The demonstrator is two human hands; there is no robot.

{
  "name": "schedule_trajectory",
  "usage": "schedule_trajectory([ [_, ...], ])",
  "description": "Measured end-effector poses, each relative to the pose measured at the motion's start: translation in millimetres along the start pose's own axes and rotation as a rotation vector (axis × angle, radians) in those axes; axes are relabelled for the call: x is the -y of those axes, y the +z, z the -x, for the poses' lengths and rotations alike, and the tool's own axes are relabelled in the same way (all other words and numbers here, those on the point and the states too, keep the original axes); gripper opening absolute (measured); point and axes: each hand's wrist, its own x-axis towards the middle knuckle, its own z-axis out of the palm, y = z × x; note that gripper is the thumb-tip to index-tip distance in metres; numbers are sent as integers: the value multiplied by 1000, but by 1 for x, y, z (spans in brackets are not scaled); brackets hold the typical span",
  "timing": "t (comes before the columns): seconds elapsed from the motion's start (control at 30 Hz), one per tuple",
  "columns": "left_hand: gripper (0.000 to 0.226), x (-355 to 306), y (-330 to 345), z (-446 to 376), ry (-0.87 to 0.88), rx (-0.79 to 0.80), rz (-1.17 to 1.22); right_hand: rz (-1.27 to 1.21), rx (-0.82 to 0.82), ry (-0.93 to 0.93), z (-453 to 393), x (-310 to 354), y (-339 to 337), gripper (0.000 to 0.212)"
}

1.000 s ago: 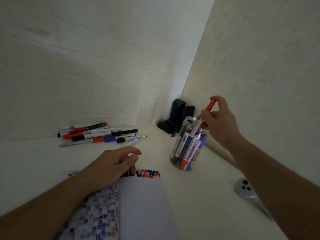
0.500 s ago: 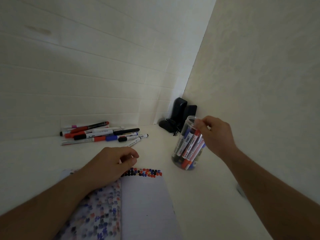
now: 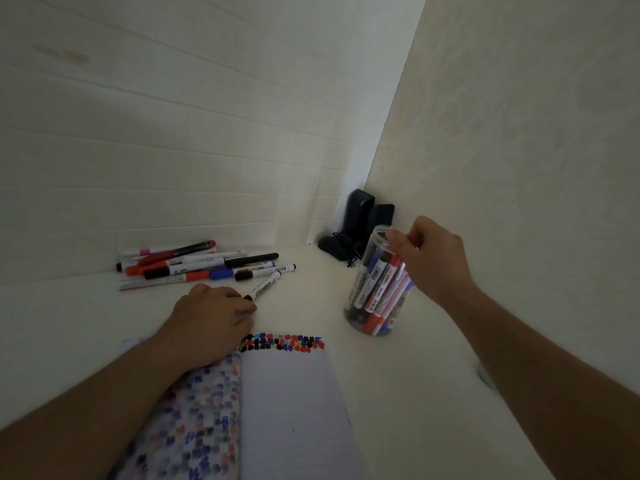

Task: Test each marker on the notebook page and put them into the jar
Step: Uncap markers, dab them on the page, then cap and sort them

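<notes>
The clear plastic jar [image 3: 360,306] stands right of centre, holding several red, blue and black markers. My right hand [image 3: 433,261] is at its mouth, thumb on the rim and fingers curled over it; a red marker [image 3: 384,289] sits inside just below the thumb. Open in front of me lies the notebook [image 3: 294,410], with a row of coloured test marks [image 3: 284,342] along the top of the page. My left hand [image 3: 211,320] lies past the notebook's top left corner. Its loosely curled fingertips reach the near end of a white marker with black ends [image 3: 265,286].
A pile of several loose markers [image 3: 194,265] lies by the back wall. Two black upright objects [image 3: 360,220] and a black corded item [image 3: 334,247] fill the corner behind the jar. The right wall runs close beside the jar. A white object [image 3: 485,377] shows under my right forearm.
My right hand lowered the red marker into the jar and stays at the rim. My left hand slid forward off the notebook to the nearest loose marker.
</notes>
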Motion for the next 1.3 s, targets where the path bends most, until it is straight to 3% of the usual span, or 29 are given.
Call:
schedule_trajectory([
  [0.2, 53, 0, 2, -3, -16, 10, 0, -130, -38, 87, -7, 5, 2, 40],
  [0.37, 47, 2, 5, -4, 10, -15, 10, 33, 10, -37, 0, 2, 2, 39],
  [0.57, 35, 2, 4, -4, 44, -107, 77, 37, 10, -58, 4, 0, -2, 36],
  [0.77, 31, 4, 5, -5, 60, -147, 87, 280, 86, -185, 2, 4, -8, 38],
  [0.93, 31, 3, 5, -4, 70, -157, 82, 280, 191, -172, -5, 8, -19, 39],
  [1.1, 31, 3, 5, -4, 76, -163, 85, 509, 254, -227, -12, 11, -19, 38],
  [1.3, 33, 4, 4, -2, 81, -150, 85, 245, 303, -160, -12, 8, -25, 17],
])
